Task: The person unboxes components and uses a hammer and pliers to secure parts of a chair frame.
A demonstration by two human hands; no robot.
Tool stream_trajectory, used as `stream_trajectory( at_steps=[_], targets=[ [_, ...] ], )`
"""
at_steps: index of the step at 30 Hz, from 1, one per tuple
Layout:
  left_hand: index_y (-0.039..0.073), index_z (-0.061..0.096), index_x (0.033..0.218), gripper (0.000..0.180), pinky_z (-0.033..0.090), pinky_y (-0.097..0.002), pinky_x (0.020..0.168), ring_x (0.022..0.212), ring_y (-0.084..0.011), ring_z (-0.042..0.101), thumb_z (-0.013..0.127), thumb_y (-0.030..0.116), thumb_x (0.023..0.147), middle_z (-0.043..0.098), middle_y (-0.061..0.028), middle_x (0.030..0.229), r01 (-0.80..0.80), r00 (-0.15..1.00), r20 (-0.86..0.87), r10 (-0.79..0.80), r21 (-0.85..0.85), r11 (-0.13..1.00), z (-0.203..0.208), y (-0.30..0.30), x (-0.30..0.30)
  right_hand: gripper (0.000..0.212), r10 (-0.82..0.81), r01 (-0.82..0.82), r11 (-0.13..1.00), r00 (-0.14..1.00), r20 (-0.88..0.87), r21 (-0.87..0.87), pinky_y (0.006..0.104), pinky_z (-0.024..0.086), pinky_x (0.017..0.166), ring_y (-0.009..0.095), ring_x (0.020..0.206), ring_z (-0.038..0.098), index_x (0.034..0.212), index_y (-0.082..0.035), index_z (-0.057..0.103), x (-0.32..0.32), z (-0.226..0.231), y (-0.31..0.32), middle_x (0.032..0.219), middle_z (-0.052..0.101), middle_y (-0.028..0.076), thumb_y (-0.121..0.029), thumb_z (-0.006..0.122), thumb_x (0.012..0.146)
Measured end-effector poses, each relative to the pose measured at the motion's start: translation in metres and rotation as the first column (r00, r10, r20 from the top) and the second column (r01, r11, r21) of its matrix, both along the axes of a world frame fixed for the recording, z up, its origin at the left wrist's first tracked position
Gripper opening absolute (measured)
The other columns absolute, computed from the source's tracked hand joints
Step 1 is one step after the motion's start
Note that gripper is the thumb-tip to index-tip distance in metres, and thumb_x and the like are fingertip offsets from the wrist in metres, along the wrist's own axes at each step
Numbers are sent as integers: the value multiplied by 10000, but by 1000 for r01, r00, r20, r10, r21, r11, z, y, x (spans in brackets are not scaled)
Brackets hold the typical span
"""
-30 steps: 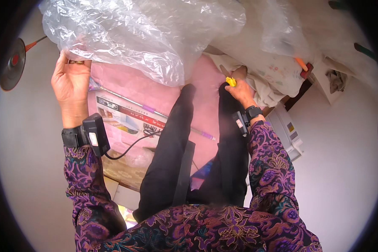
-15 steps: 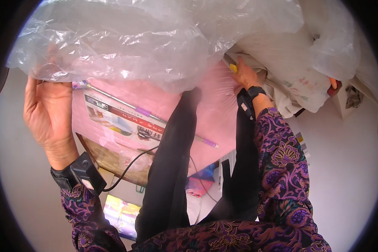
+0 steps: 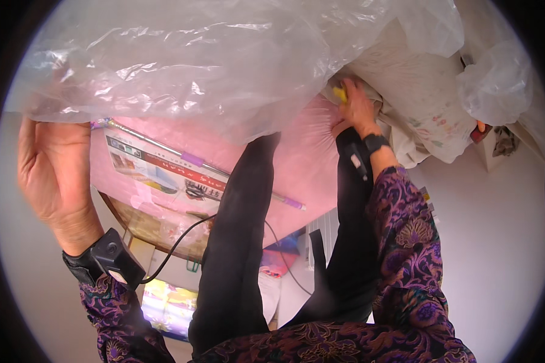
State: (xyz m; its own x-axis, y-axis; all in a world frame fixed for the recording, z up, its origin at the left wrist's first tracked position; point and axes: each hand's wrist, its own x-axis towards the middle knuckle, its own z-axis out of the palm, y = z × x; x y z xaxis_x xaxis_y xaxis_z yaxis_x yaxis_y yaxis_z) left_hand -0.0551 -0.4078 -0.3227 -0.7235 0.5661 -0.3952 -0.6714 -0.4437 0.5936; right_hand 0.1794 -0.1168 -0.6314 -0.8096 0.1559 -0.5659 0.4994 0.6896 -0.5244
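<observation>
A large crinkled clear plastic sheet (image 3: 181,66) spreads across the top of the view. My left hand (image 3: 57,175) reaches under its near edge, palm toward me; the fingers look stretched out and show only dimly through the plastic. On the right, my right hand (image 3: 358,109) is closed around a small yellow object (image 3: 340,94), whose kind I cannot make out. That hand is beside bunched beige cloth (image 3: 396,136) at the edge of a pink surface (image 3: 312,163). A plastic film seems to cover that cloth.
On the pink surface lie a silvery rod with purple bands (image 3: 157,144) and a printed sheet (image 3: 142,172). My black-clad legs (image 3: 239,224) stand in front. A black cable (image 3: 174,249) runs from my left wrist device. A yellow-and-purple package (image 3: 169,305) is lower left.
My left hand and the plastic edge have shifted slightly left in the view. My right hand has moved a little to the right, still closed on the yellow object.
</observation>
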Motion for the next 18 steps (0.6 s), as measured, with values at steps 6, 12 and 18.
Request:
stream_trajectory(
  at_steps=[6,12,18],
  targets=[
    [-74,314,1236,402,162,-450,1043,1242,-307,262,369,76,868,290,-218,1323,-41,999,-8,41,-17,999,7,3,-4,407,479,-410,828,872,102,-383,375,437,788,335,947,522,1071,-90,518,2,-26,-31,1109,501,151,-80,547,665],
    [-77,309,1237,424,151,-465,1046,1239,-309,267,395,58,844,292,-214,1324,-583,808,-394,438,-640,500,12,34,-5,363,160,-70,939,956,245,-337,384,427,797,329,956,530,1021,-83,555,-51,66,-57,1021,556,187,-261,567,705],
    [-70,310,1243,431,169,-458,1042,1234,-301,277,400,52,840,309,-196,1320,38,988,-150,-42,-30,999,35,8,-19,348,240,-184,830,970,39,-526,384,457,743,312,898,565,987,-64,572,-99,127,-109,975,583,168,-255,567,697]
  ],
)
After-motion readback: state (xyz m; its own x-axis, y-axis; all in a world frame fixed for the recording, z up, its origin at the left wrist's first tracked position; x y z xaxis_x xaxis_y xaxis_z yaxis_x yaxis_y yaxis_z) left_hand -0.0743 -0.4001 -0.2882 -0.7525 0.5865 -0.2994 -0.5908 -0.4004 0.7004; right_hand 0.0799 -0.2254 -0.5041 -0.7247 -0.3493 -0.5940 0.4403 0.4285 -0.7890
